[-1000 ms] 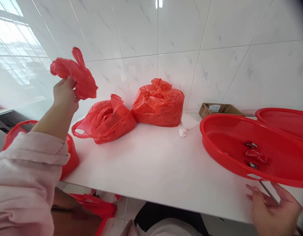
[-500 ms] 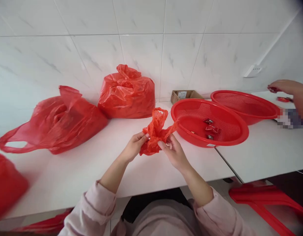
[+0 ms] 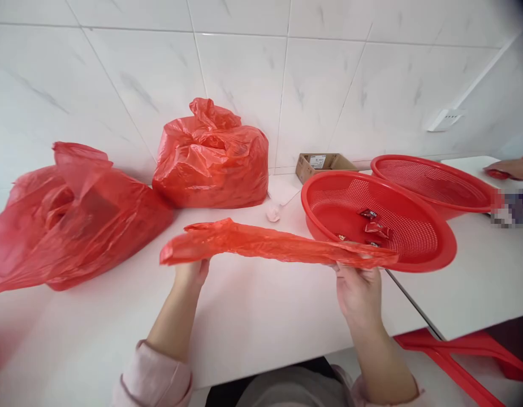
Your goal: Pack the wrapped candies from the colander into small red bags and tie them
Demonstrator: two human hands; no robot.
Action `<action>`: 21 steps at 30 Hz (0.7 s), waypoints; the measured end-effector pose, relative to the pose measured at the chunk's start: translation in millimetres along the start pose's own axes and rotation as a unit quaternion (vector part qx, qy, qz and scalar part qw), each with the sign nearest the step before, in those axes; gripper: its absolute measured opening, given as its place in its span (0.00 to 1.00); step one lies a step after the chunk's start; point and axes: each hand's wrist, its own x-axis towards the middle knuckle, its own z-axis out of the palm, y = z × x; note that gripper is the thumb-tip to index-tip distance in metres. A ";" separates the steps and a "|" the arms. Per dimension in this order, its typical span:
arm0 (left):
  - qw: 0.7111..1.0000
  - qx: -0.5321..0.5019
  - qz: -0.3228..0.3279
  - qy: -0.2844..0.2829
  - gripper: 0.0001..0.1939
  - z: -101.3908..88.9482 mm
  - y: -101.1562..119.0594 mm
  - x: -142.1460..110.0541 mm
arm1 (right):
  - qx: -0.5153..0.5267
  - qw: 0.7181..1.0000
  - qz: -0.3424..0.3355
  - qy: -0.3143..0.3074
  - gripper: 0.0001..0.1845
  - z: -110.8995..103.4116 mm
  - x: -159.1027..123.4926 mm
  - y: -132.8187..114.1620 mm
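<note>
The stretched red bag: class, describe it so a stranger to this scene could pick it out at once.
On the white counter, two bulging red bags sit left of a red mesh basket. In front, a flat red plastic bag stretches between the left hand and right hand, the only bag held up in the air.

Your stretched bag (image 3: 265, 244): translucent orange-red plastic. Your sleeve (image 3: 153, 376): pale pink. Before you: red perforated-mesh basket (image 3: 318, 217); full red plastic bag (image 3: 210, 169); brown cardboard box (image 3: 324, 168); white table (image 3: 244, 322); white wall tiles (image 3: 244, 85), veined grey.
</note>
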 end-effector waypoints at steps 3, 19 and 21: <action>0.999 -0.022 0.008 0.027 0.11 0.4 -0.8 -1.5 | 0.010 1.000 -0.024 0.001 0.09 -1.9 8.3 -11.3; 0.910 0.374 0.159 -0.074 0.21 46.9 -2.1 -47.2 | -0.171 0.977 -0.044 -0.120 0.14 -29.9 -19.9 -31.6; 0.926 0.352 0.132 -0.042 0.20 30.4 -2.8 -32.0 | -0.182 0.976 -0.027 -0.117 0.14 -39.4 -19.9 -29.6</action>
